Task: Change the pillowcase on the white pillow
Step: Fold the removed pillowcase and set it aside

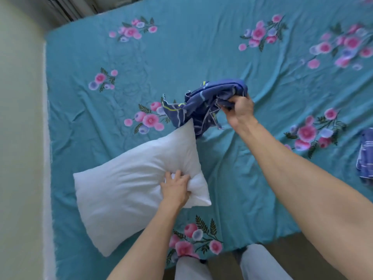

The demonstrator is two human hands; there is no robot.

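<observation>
A bare white pillow lies slanted on the teal flowered bed sheet. My left hand grips a bunch of the pillow's fabric near its right corner. A crumpled dark blue pillowcase with pale stripes and yellow marks hangs above the bed just past the pillow's far corner. My right hand holds it bunched at its right end. One edge of the blue pillowcase touches the pillow's far tip.
Another blue striped cloth lies folded at the right edge of the bed. A pale wall runs along the bed's left side. My legs stand at the near edge of the bed, on a brown floor.
</observation>
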